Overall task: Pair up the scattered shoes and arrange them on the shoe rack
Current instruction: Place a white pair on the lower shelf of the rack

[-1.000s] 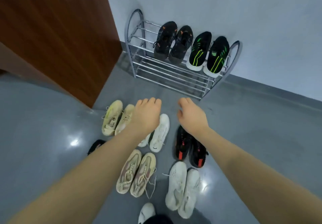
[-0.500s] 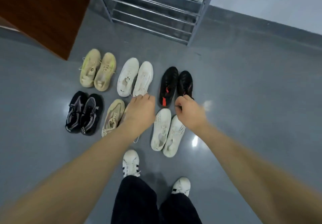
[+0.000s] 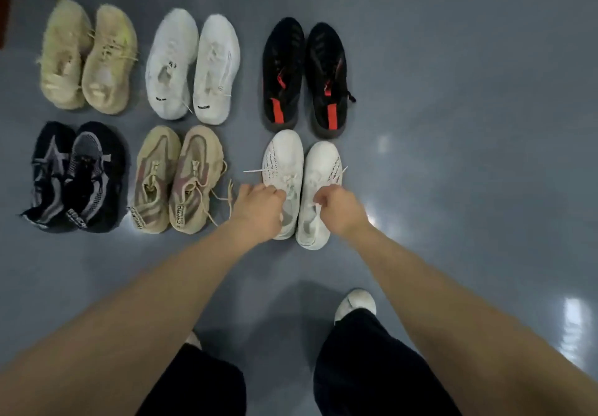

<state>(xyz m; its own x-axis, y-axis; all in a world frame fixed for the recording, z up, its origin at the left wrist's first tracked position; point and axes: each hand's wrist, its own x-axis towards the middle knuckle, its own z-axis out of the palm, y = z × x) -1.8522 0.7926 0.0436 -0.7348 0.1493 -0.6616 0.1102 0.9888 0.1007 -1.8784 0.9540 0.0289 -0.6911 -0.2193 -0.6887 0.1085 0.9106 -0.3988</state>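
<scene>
- White pair [image 3: 302,185] on floor [image 3: 453,124], straight ahead, toes pointing away, heels nearest
- Left hand [image 3: 259,211] curled at left shoe's collar, right hand [image 3: 339,208] pinching right shoe's
- Rack out of view

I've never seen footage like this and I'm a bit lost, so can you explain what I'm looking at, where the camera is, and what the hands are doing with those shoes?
There is no machine here, just a person. The camera sits on their head and looks forward and down, so the two bare arms reach in from the bottom and the dark trousers are their own legs.

Six pairs of shoes lie on the grey floor in two rows. Far row: a yellowish pair, a white pair, a black pair with red tabs. Near row: a black and grey pair, a beige pair and a white laced pair.

The left hand and the right hand are each curled on one shoe of the white laced pair, apparently gripping them by the openings. The shoes seem to rest on the floor.
</scene>
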